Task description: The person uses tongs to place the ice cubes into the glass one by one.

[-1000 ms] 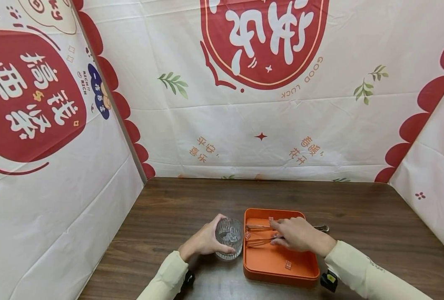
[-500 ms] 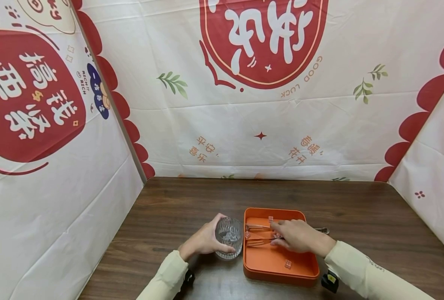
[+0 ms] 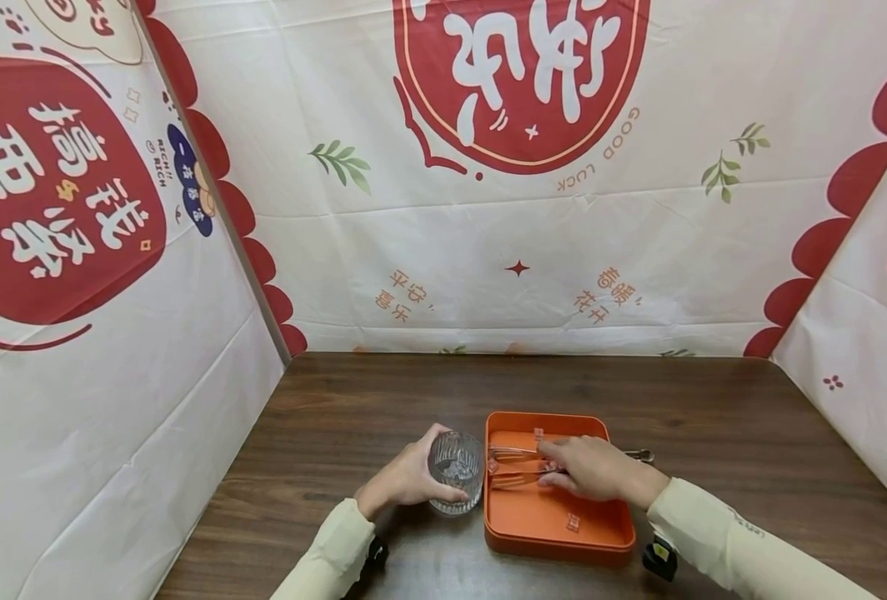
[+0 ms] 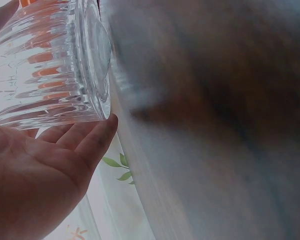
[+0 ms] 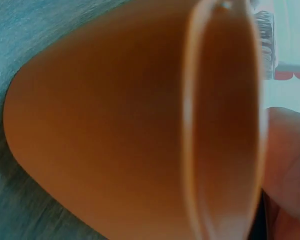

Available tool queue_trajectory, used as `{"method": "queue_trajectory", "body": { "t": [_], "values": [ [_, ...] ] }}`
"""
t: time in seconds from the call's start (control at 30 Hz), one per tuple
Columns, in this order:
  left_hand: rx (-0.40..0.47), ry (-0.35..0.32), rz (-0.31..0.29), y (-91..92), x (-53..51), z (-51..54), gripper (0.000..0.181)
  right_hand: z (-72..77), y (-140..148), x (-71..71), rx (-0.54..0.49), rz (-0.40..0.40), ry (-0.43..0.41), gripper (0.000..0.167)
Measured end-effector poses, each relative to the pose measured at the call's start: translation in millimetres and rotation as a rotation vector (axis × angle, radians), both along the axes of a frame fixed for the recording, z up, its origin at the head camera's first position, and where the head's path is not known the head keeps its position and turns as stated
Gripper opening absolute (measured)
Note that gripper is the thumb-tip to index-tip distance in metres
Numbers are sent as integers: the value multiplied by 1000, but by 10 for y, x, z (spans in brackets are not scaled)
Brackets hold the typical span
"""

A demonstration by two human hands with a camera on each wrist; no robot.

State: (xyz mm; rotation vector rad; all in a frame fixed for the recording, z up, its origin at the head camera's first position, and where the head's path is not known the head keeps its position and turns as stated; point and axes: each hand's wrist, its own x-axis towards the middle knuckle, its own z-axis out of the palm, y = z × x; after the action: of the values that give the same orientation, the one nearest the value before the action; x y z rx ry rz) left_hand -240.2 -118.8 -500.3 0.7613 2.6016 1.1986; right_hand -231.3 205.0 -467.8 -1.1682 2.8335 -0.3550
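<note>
My left hand [image 3: 406, 475] grips a ribbed clear drinking glass [image 3: 456, 471], with clear contents that I cannot make out. In the left wrist view the glass [image 4: 50, 70] lies against the palm and fingers. Over the orange tray [image 3: 559, 550], my right hand [image 3: 601, 471] holds metal tongs [image 3: 642, 456]. Their forked ends point left inside the tray, apart from each other, near a small clear cube [image 3: 493, 467] by the left wall. Other cubes lie at the back [image 3: 538, 434], under the fingers [image 3: 551, 467] and at the front [image 3: 573, 522]. My right hand hides the tongs' middle.
The tray's left wall stands close beside the glass. All of this rests on a dark wooden table [image 3: 368, 392]. Printed white cloth [image 3: 443, 308] hangs behind it and at both sides. In the right wrist view the tray's outer wall [image 5: 105, 125] fills most of the picture.
The head view has shifted slightly. Both hands keep their places, left on the glass and right on the tongs; the cubes have not visibly moved.
</note>
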Motion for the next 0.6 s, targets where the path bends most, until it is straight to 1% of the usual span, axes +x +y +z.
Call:
{"method": "queue_trajectory", "body": {
  "t": [0.17, 0.43, 0.6],
  "values": [
    [-1, -3, -3, 3, -2, -1, 84, -14, 9, -3, 2, -3, 6, 26],
    [0, 6, 0, 4, 1, 4, 84, -12, 4, -1, 22, -34, -8, 27],
    [-5, 7, 5, 10, 1, 3, 84, -18, 10, 0, 14, -33, 18, 25]
  ]
}}
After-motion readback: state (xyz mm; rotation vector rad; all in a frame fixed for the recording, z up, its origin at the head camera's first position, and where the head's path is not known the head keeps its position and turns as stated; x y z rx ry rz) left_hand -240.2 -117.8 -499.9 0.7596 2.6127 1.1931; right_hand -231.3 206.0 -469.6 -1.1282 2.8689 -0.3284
